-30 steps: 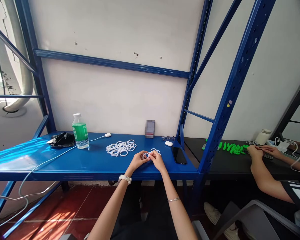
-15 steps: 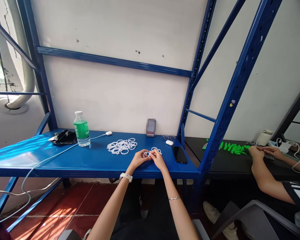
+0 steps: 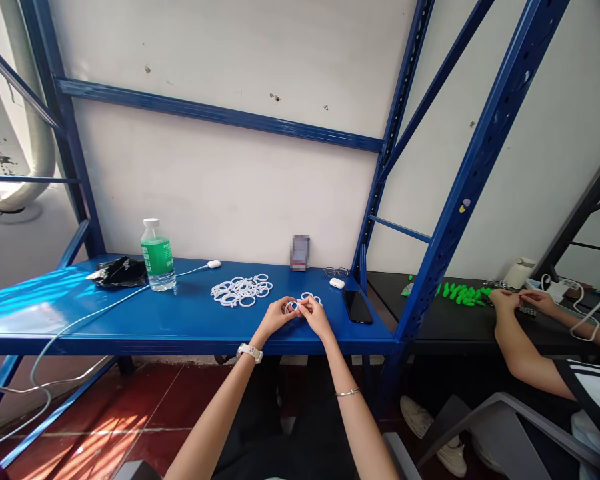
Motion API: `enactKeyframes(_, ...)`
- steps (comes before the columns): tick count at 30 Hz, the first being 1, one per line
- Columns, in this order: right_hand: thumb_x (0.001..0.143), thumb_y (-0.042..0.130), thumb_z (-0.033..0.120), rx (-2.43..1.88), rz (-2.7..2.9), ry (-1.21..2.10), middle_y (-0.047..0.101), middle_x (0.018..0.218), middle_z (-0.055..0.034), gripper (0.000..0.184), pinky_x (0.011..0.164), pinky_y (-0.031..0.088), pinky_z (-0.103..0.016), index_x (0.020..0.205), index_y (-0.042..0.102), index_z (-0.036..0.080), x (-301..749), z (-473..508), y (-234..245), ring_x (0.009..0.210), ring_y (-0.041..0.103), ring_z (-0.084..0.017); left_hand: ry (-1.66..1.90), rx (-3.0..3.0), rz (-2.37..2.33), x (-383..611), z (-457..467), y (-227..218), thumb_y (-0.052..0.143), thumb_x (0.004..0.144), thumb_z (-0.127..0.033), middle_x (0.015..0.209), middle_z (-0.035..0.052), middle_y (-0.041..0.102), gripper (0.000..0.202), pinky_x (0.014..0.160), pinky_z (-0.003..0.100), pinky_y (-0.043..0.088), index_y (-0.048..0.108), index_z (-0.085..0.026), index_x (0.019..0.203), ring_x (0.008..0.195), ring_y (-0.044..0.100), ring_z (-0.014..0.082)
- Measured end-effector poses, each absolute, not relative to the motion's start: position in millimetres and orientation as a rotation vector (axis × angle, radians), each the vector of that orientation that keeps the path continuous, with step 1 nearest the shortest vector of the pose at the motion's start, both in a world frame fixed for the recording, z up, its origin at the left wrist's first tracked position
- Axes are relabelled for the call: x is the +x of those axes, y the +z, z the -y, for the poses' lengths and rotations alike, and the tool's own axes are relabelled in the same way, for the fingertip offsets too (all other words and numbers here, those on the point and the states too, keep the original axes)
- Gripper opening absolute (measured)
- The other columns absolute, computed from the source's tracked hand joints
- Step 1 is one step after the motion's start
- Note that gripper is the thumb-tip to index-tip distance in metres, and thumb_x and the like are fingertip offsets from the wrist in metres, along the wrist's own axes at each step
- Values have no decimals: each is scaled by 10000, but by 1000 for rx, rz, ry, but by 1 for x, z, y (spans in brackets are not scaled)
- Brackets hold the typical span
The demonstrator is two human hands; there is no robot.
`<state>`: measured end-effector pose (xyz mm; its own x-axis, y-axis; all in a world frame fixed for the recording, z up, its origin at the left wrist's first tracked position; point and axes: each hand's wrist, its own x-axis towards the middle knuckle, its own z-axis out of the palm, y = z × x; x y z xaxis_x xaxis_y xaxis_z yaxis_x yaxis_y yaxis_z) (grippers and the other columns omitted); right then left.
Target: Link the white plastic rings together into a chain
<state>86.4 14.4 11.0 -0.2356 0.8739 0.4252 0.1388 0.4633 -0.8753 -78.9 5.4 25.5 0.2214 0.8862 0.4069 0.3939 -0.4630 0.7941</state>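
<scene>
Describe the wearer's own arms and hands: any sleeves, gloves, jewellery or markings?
Both forearms are bare as far as the view shows, with no sleeves and no gloves. The left hand has a watch at its wrist, with a pale, whitish strap and case. The right hand has a thin silver-coloured bangle further down the forearm. No rings, tattoos or other markings can be made out.

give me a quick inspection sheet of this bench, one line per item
surface: blue shelf, sunlit at the left end
job's things: white ring between the fingertips; ring pile behind it to the left
clutter: water bottle, black bag, phone, earbud case, glasses
hands: left hand and right hand both pinch the white ring
cables: white cable trails across the shelf and down to the floor
surroundings: blue rack post; co-worker's hands by green pieces at right
</scene>
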Motion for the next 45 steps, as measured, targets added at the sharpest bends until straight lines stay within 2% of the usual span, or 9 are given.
enactKeyframes(12, 814, 599, 528, -865, 1637, 890, 658, 802, -43, 323, 751, 540, -373, 877, 558, 213, 84, -16, 8, 726, 657, -205, 1160, 1991, -1127, -82, -12, 18, 578, 773, -568, 703, -2, 599, 514, 570, 213, 351, 647, -150, 1064, 612, 484, 121)
enactKeyframes(21, 806, 595, 567, -876, 1660, 907, 657, 789, -29, 369, 733, 544, -355, 887, 550, 211, 85, -20, 5, 709, 657, -188, 1191, 1956, -1149, -82, -10, 19, 607, 748, -551, 753, 20, 648, 500, 619, 230, 414, 653, -160, 1055, 668, 555, 147)
enactKeyframes(31, 810, 590, 549, -882, 1647, 876, 664, 787, -28, 350, 733, 538, -364, 895, 575, 209, 82, -16, 9, 692, 650, -187, 1186, 1948, -1140, -84, -10, 19, 612, 745, -580, 705, -3, 597, 535, 589, 215, 377, 640, -142, 1050, 630, 512, 126)
enactKeyframes(45, 819, 570, 586, -903, 1682, 857, 656, 767, -20, 382, 736, 531, -349, 902, 554, 213, 85, -9, 15, 697, 655, -187, 1202, 1938, -1147, -82, -5, 25, 618, 749, -557, 722, 11, 630, 507, 597, 220, 409, 650, -145, 1043, 647, 540, 134)
